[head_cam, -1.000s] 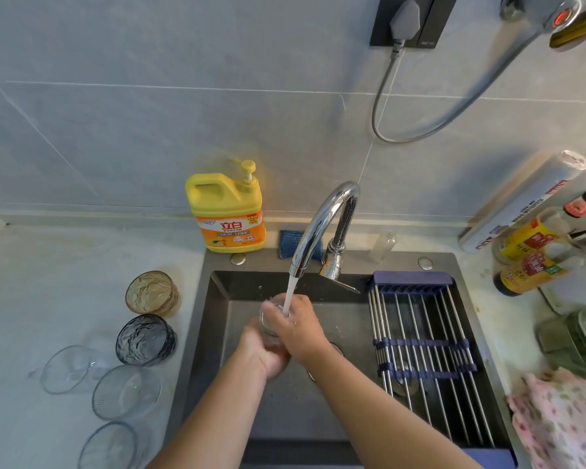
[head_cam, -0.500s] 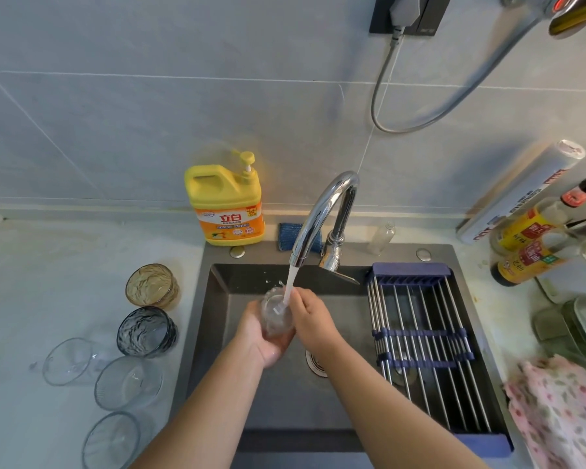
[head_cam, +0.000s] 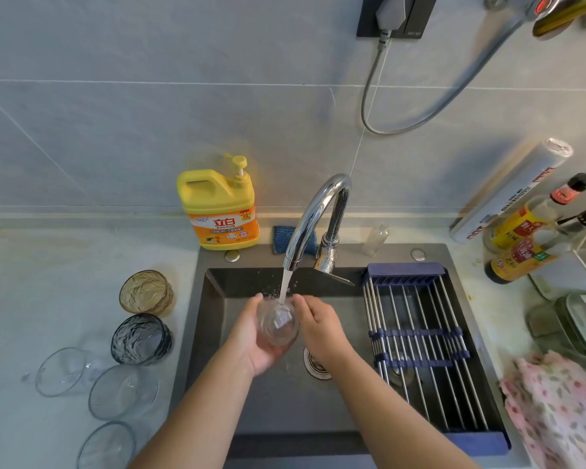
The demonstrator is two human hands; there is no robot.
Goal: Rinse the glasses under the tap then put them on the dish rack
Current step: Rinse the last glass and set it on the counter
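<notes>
A clear glass (head_cam: 278, 324) sits in my left hand (head_cam: 251, 343), which cups it from below over the dark sink (head_cam: 214, 299). Water from the chrome tap (head_cam: 313, 214) runs into the glass. My right hand (head_cam: 318, 324) touches the glass's right side with its fingers. On the counter to the left stand an amber glass (head_cam: 146, 292), a dark blue glass (head_cam: 141, 338) and three clear glasses (head_cam: 122, 390). The dish rack (head_cam: 420, 336), steel rods with blue bars, lies across the sink's right half and holds nothing.
A yellow detergent bottle (head_cam: 219, 211) and a blue sponge (head_cam: 281, 236) stand behind the sink. Sauce bottles (head_cam: 521, 238), a foil roll (head_cam: 511, 191), a container (head_cam: 579, 326) and a pink floral cloth (head_cam: 562, 407) crowd the right counter. A hose (head_cam: 420, 126) hangs on the tiled wall.
My right hand has slid off the top of the glass to its right side. The glass now shows openly in my left hand under the stream.
</notes>
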